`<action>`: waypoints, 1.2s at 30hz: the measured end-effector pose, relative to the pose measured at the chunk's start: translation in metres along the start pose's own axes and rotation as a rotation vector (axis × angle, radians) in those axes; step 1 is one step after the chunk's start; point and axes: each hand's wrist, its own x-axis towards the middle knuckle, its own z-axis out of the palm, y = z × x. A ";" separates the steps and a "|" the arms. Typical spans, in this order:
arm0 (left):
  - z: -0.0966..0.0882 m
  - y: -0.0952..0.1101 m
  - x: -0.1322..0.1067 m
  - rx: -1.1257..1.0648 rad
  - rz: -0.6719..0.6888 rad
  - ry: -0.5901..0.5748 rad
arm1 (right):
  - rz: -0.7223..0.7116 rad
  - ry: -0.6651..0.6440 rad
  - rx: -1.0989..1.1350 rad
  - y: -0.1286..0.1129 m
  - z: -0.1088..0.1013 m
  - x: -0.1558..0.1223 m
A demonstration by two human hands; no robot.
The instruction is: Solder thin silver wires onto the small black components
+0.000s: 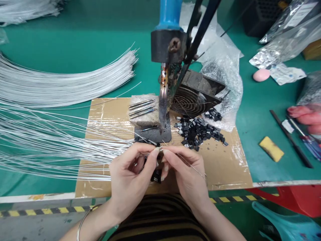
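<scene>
My left hand [135, 174] is closed in a pinch, its thumb and forefinger on the tip of a thin white wire. Close against it, my right hand [187, 170] pinches a thin silvery wire [192, 165], which runs back across the palm side toward the wrist. The fingertips of both hands meet just below a soldering iron tip [163, 113], and partly hide what lies between them. Loose white wires [100, 147] fan out from the left to my left hand. Some small black connectors [156, 175] show beneath the hands.
A soldering iron with a blue handle [170, 15] hangs over a cardboard sheet [225, 167]. Behind are a dusty fan [193, 100] and a pile of black connectors [198, 130]. A bundle of white wires [75, 87] lies left; a yellow sponge [271, 149] sits right.
</scene>
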 end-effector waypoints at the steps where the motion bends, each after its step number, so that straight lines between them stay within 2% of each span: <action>1: 0.000 0.000 0.000 0.004 0.011 -0.001 | -0.006 0.004 -0.003 0.000 0.000 0.000; 22: -0.003 -0.002 0.000 0.019 0.080 -0.037 | 0.005 -0.030 0.007 -0.001 -0.002 0.000; 36: -0.007 -0.005 -0.002 0.050 0.121 -0.089 | 0.162 -0.091 -0.012 -0.024 -0.008 0.006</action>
